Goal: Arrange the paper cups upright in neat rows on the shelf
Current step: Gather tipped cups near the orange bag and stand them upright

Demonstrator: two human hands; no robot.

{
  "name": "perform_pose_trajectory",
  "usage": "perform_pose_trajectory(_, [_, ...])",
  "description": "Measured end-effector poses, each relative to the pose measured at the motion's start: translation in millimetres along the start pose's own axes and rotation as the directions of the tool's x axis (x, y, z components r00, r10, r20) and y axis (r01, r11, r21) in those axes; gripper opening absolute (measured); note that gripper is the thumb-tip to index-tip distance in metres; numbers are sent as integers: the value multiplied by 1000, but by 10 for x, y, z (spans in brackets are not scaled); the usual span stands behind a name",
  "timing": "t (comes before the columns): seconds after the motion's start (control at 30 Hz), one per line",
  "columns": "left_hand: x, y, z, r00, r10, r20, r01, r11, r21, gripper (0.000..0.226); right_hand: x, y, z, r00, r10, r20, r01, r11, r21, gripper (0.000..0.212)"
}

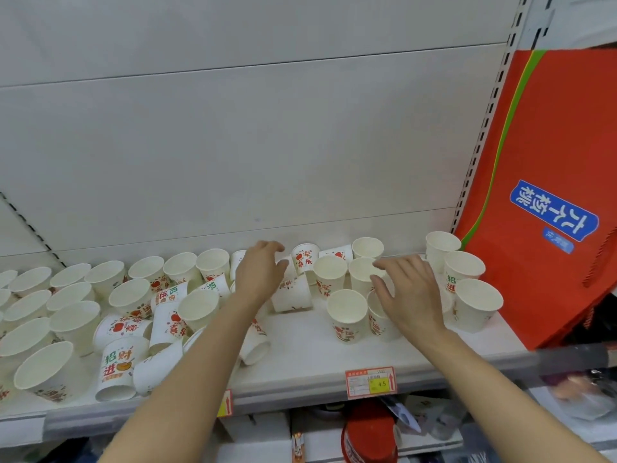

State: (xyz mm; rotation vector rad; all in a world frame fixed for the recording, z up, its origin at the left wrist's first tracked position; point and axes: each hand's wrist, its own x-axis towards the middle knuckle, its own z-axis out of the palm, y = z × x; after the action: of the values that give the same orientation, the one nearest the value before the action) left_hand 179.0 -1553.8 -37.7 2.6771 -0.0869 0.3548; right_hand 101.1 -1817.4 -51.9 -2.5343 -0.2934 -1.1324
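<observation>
Several white paper cups with red and green print cover the white shelf (300, 355). Upright ones stand in rows at the left (75, 320) and in a cluster at the right (347, 310). In the middle, several lie tipped or upside down, such as the one with green and red characters (118, 369) and one on its side (292, 295). My left hand (260, 272) reaches over the tipped cups at the back, fingers curled and apart, holding nothing. My right hand (405, 289) hovers with spread fingers over the right cluster, partly hiding a cup (379, 320).
A tall red box (541, 195) with a blue label leans at the shelf's right end, close to the rightmost cups (477, 304). A red price tag (370, 382) hangs on the front edge. The grey back panel rises behind. A lower shelf holds mixed goods.
</observation>
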Motion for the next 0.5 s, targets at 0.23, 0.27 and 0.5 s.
perform_pose_trajectory(0.23, [569,92,237,967,63,248,-81,995,64,39,617,94,472,947,147,286,-150,989,-13,17])
perform_pose_trajectory(0.27, [591,112,285,952,65,299,-92,993,78,42,671,101,541,938,169,303,-176,984,-6,17])
perform_pose_trajectory(0.5, [583,223,416,911,57,409,-101,991,89,65,740,172,726,906,167,390,-165,986,-37,17])
